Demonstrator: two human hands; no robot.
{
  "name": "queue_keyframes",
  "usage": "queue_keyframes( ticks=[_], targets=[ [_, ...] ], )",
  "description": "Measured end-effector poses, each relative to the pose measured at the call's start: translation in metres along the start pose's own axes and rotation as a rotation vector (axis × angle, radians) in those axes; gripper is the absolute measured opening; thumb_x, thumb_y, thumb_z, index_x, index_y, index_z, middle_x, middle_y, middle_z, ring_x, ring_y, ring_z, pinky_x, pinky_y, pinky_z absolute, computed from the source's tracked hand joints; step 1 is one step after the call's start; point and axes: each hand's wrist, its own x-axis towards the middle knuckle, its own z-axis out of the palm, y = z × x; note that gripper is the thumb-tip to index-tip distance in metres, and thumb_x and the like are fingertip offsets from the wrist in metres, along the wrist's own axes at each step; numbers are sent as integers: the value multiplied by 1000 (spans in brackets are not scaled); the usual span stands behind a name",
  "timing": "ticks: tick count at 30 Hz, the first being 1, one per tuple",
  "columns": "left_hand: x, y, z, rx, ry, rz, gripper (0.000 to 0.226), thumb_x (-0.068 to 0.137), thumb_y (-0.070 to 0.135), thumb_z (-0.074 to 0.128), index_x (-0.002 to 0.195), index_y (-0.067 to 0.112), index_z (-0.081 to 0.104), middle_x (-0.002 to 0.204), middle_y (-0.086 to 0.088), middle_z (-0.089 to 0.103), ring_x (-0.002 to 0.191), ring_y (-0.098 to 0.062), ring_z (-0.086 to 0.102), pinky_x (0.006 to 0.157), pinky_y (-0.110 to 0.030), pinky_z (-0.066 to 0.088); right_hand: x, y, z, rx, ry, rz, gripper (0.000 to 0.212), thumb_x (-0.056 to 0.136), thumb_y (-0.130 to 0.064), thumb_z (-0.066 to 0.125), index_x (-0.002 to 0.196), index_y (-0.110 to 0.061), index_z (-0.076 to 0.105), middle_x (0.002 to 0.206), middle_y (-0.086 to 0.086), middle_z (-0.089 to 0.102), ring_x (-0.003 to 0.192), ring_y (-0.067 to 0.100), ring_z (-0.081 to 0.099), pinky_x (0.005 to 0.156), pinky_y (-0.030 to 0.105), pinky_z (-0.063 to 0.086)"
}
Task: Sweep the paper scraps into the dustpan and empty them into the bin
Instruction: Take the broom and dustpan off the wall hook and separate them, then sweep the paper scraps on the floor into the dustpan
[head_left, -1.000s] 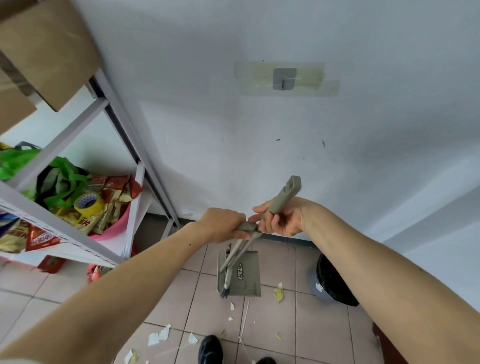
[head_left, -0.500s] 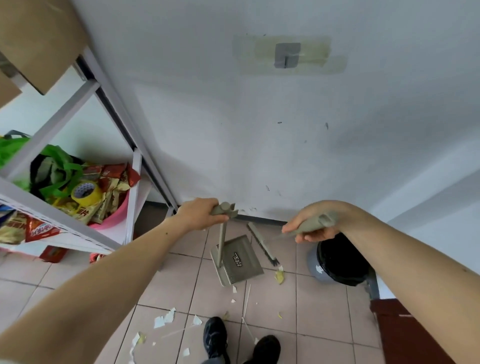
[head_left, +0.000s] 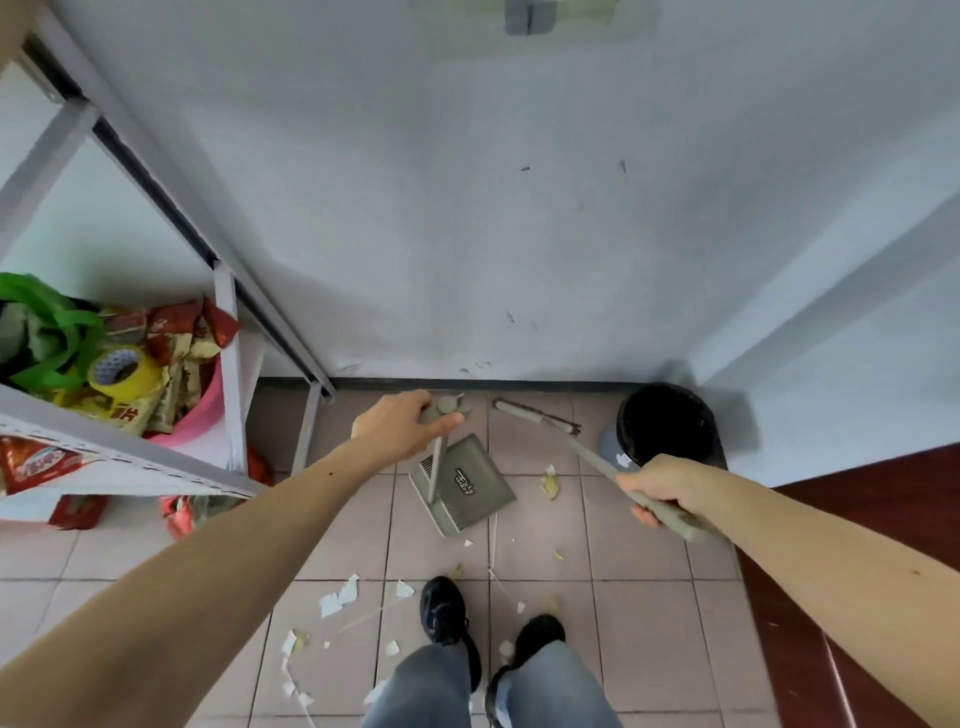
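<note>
My left hand grips the top of the grey-green dustpan's upright handle. The dustpan stands on the tiled floor near the wall. My right hand holds the grey-green broom's handle; its brush head lies on the floor by the skirting. White and yellowish paper scraps are scattered on the tiles around my feet, and one yellow scrap lies right of the dustpan. The black-lined bin stands in the corner to the right.
A grey metal shelf rack stands at the left, holding snack packets, a green bag and a yellow tape roll. A dark red surface fills the right edge. My shoes are at the bottom middle.
The broom and dustpan, held together a second ago, are apart: my right hand has swung the broom out to the right, its head reaching the skirting. My left hand keeps the dustpan handle.
</note>
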Motion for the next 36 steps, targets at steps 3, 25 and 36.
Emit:
queue_keyframes(
  ticks=[3,25,36],
  targets=[
    [-7,-3,15,15,-20,16,49,84,69,49,70,23,45,77,2,66,77,-19,65,70,-34,51,15,23,9,-85,86,49,42,101,-29,46,72,1,55,64,14,55,43,19,45,49,28,41],
    [-79,23,177,181,76,-78,51,88,71,34,88,23,51,77,2,59,73,-22,61,60,-32,49,56,133,36,202,113,-68,37,98,-3,46,133,8,49,72,11,48,39,18,55,23,13,36],
    [-106,-1,197,221,60,-69,55,92,67,26,100,18,48,92,-8,65,84,-32,63,67,-38,49,22,180,74,-95,-89,28,27,100,-26,50,107,-1,58,59,7,55,36,12,44,34,21,38]
  ],
)
